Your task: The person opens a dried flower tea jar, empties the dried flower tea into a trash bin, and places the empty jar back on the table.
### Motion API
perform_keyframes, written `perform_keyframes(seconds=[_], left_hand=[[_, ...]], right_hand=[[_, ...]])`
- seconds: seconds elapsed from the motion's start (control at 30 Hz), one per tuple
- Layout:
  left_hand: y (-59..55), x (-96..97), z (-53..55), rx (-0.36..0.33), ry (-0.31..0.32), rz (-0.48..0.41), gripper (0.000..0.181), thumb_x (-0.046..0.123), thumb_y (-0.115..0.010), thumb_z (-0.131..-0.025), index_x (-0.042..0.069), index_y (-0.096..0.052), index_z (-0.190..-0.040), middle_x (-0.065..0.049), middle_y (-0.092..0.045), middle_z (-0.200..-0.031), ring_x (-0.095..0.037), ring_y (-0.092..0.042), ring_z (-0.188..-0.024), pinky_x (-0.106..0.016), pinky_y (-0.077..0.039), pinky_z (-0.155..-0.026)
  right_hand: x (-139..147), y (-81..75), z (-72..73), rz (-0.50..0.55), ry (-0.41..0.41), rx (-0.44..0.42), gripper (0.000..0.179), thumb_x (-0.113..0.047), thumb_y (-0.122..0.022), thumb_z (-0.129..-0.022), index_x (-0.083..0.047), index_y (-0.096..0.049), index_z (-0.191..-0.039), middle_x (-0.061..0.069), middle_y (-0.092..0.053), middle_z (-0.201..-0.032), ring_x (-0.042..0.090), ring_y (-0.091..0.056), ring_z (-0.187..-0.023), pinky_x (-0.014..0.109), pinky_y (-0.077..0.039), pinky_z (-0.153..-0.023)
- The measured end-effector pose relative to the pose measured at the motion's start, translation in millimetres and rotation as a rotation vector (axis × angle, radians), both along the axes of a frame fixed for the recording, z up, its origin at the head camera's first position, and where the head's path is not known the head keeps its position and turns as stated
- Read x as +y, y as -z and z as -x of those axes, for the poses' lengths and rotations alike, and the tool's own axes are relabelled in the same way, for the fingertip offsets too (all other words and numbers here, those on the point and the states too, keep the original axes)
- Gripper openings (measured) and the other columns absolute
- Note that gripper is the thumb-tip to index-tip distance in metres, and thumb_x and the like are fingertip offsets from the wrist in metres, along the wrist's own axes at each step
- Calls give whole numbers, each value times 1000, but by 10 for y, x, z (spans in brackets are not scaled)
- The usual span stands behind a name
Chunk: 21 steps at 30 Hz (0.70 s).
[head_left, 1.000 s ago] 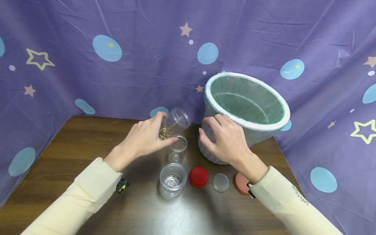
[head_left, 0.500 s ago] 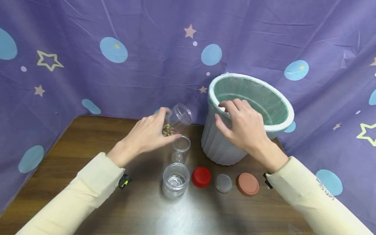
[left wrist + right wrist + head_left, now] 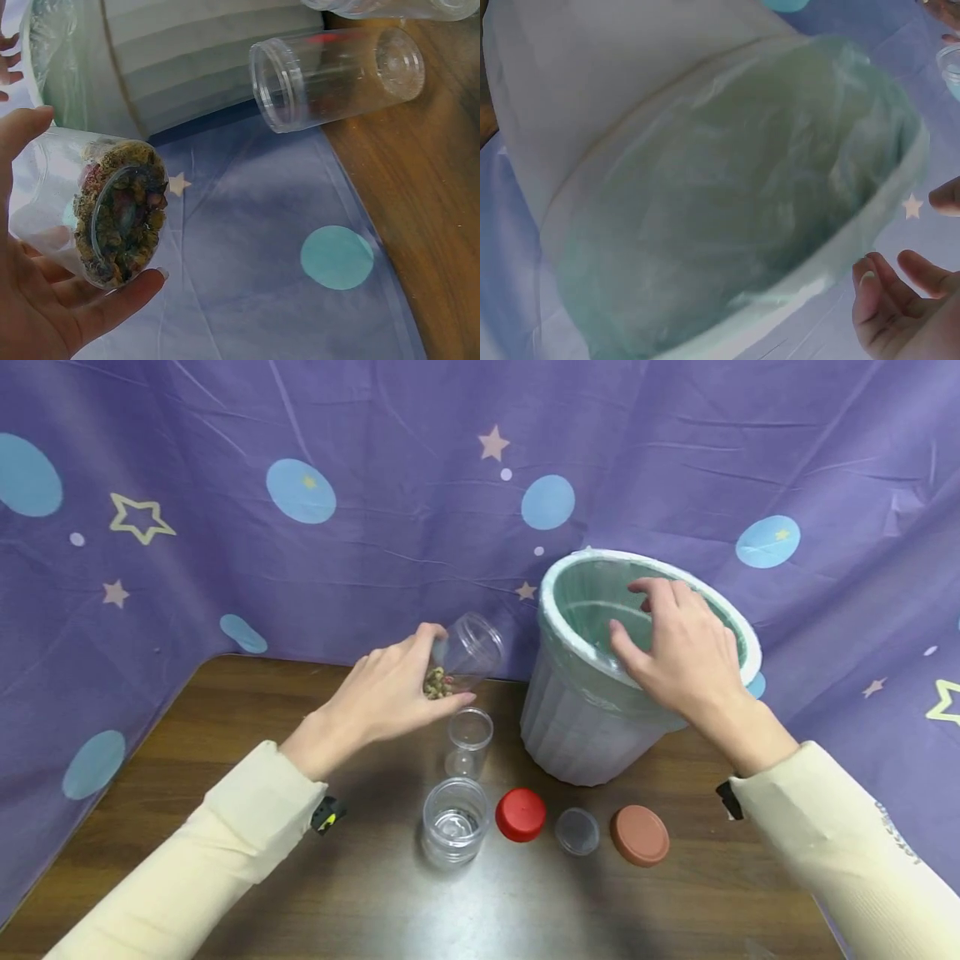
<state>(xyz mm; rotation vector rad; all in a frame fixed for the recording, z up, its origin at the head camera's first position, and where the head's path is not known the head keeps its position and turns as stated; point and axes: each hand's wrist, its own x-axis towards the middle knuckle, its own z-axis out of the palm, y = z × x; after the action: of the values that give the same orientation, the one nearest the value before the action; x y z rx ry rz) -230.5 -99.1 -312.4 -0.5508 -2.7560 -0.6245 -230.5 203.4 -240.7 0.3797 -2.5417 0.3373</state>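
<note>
My left hand grips a clear plastic jar above the table, thumb on one side and fingers on the other. The jar is tilted, its open mouth up and to the right. Dried flower buds lie gathered at its base, yellowish with some reddish pieces. Over the mouth of a pale grey waste bin, lined with a thin green bag, hovers my right hand, with loosely bent fingers and nothing in them. Its fingertips show beside the bin's rim in the right wrist view.
Below the held jar stand a narrow clear jar and a wider clear jar, both lidless. A red lid, a clear lid and a salmon lid lie in a row. A purple curtain hangs behind.
My right hand has moved up and to the right, from in front of the bin to over its mouth, uncovering the salmon lid. The left hand still holds the tilted jar, slightly higher.
</note>
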Motion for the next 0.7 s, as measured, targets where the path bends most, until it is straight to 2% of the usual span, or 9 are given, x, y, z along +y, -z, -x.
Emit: perform_keyframes(seconds=[0.17, 0.43, 0.7], left_hand=[[-75, 44, 30, 13, -1, 3, 78, 62, -70, -78, 13, -46, -133, -7, -67, -99, -29, -65, -80, -47, -54, -66], [-177, 102, 63, 27, 14, 27, 78, 62, -70, -78, 12, -45, -133, -7, -67, -99, -29, -65, -76, -46, -54, -65], [-300, 134, 87, 40, 7, 27, 78, 61, -72, -77, 13, -45, -134, -8, -68, -101, -33, -65, -78, -50, -54, -68]], right_hand=[[117, -47, 55, -11, 34, 8, 44, -30, -59, -90, -6, -56, -127, 20, -61, -107, 41, -57, -95, 59, -45, -73], [414, -154, 153, -35, 197, -152, 54, -35, -54, -92, -3, -49, -134, 29, -53, -120, 51, -50, -104, 69, -40, -75], [596, -207, 214, -14, 268, -208, 56, -37, -52, -92, -3, -48, -136, 32, -51, -126, 56, -48, -110, 69, -39, -80]])
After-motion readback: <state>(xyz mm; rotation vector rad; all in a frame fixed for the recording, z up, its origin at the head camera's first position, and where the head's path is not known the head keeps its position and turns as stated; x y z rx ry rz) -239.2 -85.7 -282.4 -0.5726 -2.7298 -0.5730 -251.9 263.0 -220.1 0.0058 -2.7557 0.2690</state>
